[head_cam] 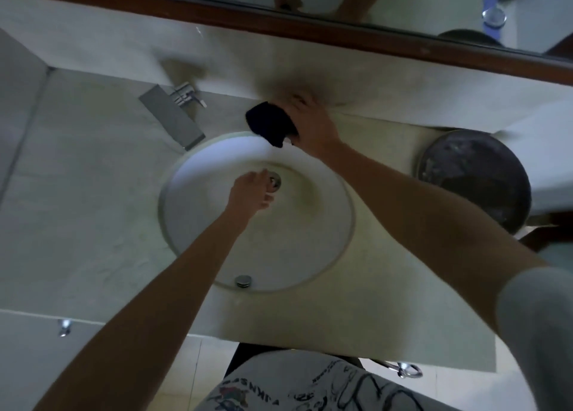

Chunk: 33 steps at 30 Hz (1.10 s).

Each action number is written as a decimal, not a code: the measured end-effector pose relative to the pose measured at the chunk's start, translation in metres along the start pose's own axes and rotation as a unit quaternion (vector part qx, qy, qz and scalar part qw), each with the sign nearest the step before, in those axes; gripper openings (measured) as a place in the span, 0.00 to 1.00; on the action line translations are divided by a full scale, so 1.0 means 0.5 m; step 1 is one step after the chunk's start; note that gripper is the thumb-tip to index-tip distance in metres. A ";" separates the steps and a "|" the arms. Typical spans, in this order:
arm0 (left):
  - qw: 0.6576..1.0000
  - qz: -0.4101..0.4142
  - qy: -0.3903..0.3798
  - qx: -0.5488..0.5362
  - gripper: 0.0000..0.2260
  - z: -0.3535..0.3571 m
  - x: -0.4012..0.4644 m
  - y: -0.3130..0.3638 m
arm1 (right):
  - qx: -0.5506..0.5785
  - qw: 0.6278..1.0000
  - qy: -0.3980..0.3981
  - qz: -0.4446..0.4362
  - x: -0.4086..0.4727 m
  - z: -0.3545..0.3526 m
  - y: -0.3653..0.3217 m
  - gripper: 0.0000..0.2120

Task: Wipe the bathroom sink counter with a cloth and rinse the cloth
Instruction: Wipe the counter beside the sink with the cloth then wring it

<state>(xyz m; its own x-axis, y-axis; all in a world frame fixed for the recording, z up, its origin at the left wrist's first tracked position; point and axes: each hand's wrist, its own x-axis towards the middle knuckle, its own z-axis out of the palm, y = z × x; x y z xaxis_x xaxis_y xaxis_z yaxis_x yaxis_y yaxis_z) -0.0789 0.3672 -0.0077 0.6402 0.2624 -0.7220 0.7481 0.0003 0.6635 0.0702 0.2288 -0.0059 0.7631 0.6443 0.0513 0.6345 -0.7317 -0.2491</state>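
Cloth held at the sink's far rim, tap out of reach at upper left

Head view: the right hand (305, 125) clutches the dark cloth (270, 124) just above centre frame, over the sink (198, 150) rim by the back wall. The left hand (252, 192) hovers over the drain (274, 181) with loosely curled fingers, holding nothing. The faucet (173, 112) sits at upper left; reaching across could drag the cloth and drip onto the counter (356, 286), or brush the round dark tray (474, 178) at right.
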 end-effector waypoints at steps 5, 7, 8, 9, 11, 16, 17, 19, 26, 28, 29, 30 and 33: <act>0.987 0.022 -0.018 0.159 0.15 0.005 0.004 -0.096 | -0.111 0.976 -0.122 -0.141 0.060 0.040 0.026 0.34; 0.978 0.030 -0.039 0.204 0.17 0.004 0.004 -0.114 | -0.108 0.980 -0.118 -0.115 0.040 0.048 0.051 0.34; 0.974 0.033 -0.048 0.219 0.18 0.004 0.003 -0.119 | -0.099 0.983 -0.116 -0.098 0.025 0.048 0.065 0.34; 0.971 0.036 -0.052 0.231 0.19 0.005 0.004 -0.124 | -0.093 0.985 -0.117 -0.082 0.006 0.047 0.081 0.33; 0.967 0.043 -0.051 0.245 0.18 0.008 0.009 -0.131 | -0.086 0.988 -0.119 -0.053 -0.034 0.032 0.119 0.32; 0.973 0.036 -0.059 0.221 0.18 0.030 0.016 -0.146 | -0.102 0.988 -0.112 0.043 -0.158 -0.019 0.232 0.32; 0.974 0.035 -0.064 0.216 0.18 0.037 0.016 -0.150 | -0.112 0.985 -0.116 0.064 -0.185 -0.027 0.250 0.33; 0.971 0.035 -0.080 0.223 0.18 0.054 0.013 -0.153 | -0.121 0.978 -0.138 0.101 -0.226 -0.040 0.273 0.34; 0.951 0.052 -0.127 0.278 0.18 0.094 0.006 -0.163 | -0.109 0.972 -0.168 0.127 -0.269 -0.056 0.268 0.31; 0.949 0.063 -0.126 0.284 0.19 0.092 -0.001 -0.168 | -0.094 0.975 -0.156 0.124 -0.278 -0.051 0.258 0.31; 0.949 0.064 -0.123 0.283 0.18 0.090 -0.005 -0.172 | -0.085 0.978 -0.148 0.119 -0.287 -0.047 0.253 0.32; 0.950 0.065 -0.121 0.279 0.18 0.087 -0.010 -0.178 | -0.077 0.981 -0.140 0.113 -0.297 -0.042 0.247 0.31; 0.955 0.068 -0.112 0.267 0.19 0.073 -0.024 -0.202 | -0.064 0.984 -0.127 0.106 -0.334 -0.026 0.226 0.31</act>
<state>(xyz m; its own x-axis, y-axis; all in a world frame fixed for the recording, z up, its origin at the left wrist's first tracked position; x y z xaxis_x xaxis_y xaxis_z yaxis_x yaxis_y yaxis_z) -0.1560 0.3288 -0.0733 0.7148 0.0112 -0.6992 0.5986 -0.5267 0.6035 0.0161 0.0355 -0.0299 0.8350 0.4973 -0.2356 0.4872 -0.8671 -0.1036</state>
